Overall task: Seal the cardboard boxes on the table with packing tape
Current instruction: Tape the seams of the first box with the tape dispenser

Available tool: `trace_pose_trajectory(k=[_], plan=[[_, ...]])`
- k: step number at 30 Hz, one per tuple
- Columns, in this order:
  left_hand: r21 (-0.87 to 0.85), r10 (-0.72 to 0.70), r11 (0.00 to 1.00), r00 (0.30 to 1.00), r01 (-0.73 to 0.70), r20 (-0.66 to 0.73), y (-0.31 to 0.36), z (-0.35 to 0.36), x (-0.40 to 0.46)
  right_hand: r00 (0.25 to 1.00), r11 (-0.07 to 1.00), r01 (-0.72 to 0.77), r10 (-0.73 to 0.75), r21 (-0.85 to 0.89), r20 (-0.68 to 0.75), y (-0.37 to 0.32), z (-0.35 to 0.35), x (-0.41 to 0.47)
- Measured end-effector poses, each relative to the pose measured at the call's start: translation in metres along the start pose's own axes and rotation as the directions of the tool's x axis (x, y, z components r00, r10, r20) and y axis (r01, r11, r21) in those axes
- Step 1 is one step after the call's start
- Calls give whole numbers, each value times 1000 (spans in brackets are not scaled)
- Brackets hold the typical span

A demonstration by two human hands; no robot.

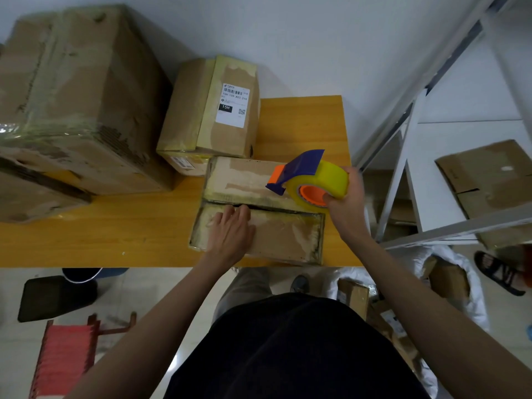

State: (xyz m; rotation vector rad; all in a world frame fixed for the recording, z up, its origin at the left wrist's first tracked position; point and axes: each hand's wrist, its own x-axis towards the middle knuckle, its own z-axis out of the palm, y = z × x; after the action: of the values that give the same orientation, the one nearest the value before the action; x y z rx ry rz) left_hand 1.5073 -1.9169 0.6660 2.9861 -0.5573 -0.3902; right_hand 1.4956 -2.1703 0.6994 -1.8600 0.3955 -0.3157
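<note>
From the head camera, a flat brown cardboard box (276, 208) with two long top flaps lies at the near right of the orange wooden table (115, 226), its centre seam showing a dark gap. The left hand (230, 234) rests flat, fingers straight, on the near flap beside that seam. The right hand (344, 203) curls round a yellow roll of packing tape in a blue and orange dispenser (311, 180), held just above the far flap. The worn cardboard looks light and springy, so the flaps probably need pressing shut near the seam; the roll is best gripped through its core.
</note>
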Motion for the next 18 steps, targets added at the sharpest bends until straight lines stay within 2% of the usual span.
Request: trace_pose_trajectory(k=[5, 9, 18], plan=[[-100, 49, 994, 989, -35, 138, -11, -14, 9, 1000, 999, 12, -12, -51, 0, 1, 1, -2], [-30, 151, 988, 958, -148, 243, -29, -29, 16, 1000, 998, 25, -25, -57, 5, -2, 3, -3], [67, 228, 968, 957, -243, 182, -30, -33, 18, 998, 997, -63, 64, 34, -17, -5, -2, -1]])
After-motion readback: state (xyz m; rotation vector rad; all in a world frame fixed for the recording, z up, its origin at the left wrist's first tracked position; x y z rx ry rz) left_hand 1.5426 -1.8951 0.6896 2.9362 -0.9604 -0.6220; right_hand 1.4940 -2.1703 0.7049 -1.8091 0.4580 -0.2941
